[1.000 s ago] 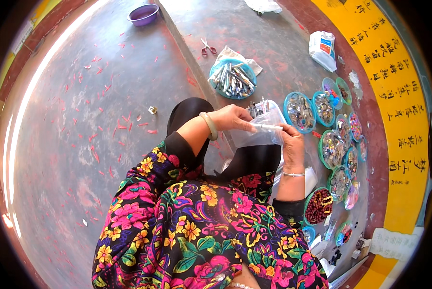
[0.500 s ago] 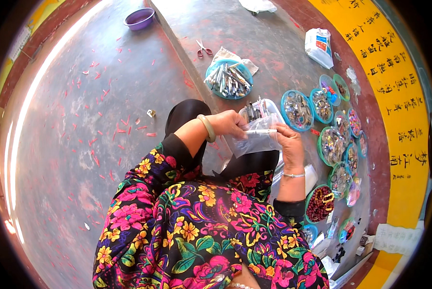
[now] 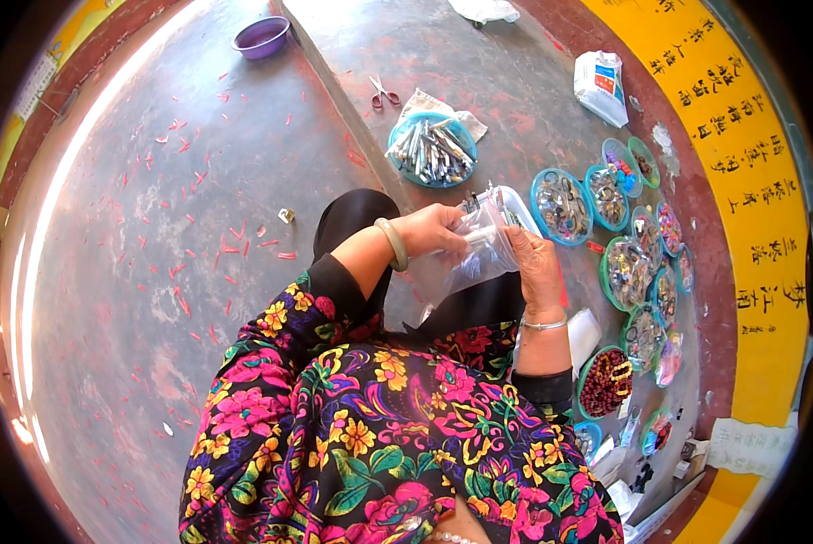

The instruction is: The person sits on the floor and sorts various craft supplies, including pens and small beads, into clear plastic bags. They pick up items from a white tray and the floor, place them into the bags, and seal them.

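Above my lap, a clear plastic bag [image 3: 470, 267] is stretched between my two hands. My left hand [image 3: 429, 230], with a pale bangle at its wrist, pinches the bag's left side. My right hand [image 3: 539, 263], wearing a thin silver bangle, grips the right side. A whitish slim thing shows faintly at the bag by my left fingertips; whether it lies inside I cannot tell. Just beyond the bag, a white tray [image 3: 521, 210] holds several slim pen-like items, partly hidden by the bag and my hands.
A blue basket [image 3: 474, 154] of pen-like sticks lies ahead on a cloth, near red-handled scissors [image 3: 384, 92]. Several round baskets of small trinkets stand at the right, beside a white package [image 3: 600, 88]. A purple basin [image 3: 261, 38] is far left. Red scraps litter the floor.
The whitish slim thing lay straight across between my hands and now shows only faintly by my left fingers. My right hand has turned and drawn slightly nearer; the bag has tilted.
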Demonstrator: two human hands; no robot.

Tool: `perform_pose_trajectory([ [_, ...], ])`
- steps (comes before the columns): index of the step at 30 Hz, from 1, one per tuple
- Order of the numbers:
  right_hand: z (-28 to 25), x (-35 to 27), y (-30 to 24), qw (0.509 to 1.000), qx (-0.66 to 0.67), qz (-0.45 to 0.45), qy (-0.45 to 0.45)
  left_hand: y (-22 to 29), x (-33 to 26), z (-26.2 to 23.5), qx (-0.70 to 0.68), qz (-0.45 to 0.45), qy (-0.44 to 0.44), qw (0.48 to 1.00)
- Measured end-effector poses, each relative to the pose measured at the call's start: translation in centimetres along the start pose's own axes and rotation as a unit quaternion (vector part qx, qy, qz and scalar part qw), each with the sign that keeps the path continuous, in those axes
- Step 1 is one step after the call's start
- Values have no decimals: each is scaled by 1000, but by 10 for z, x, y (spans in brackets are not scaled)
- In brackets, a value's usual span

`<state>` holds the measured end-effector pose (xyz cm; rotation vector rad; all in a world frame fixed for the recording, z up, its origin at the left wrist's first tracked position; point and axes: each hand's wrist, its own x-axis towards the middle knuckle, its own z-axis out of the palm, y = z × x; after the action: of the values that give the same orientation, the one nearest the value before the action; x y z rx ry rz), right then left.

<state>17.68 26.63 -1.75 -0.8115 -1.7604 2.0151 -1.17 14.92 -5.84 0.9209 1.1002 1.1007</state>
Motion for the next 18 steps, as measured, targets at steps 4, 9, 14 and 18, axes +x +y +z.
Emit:
perform_pose_trajectory([
  [4, 6, -4, -3, 994, -91, -59, 19, -4, 2, 0, -64, 38, 43, 996],
  [9, 2, -3, 0, 993, -97, -61, 42, 5, 0, 3, 0, 35, 77, 996],
  [14, 3, -5, -6, 995, -52, -86, 25, 5, -1, 1, -49, 48, 33, 997],
  [18, 13, -6, -11, 993, -26, -117, 13, 6, -3, 4, -98, 48, 25, 994],
])
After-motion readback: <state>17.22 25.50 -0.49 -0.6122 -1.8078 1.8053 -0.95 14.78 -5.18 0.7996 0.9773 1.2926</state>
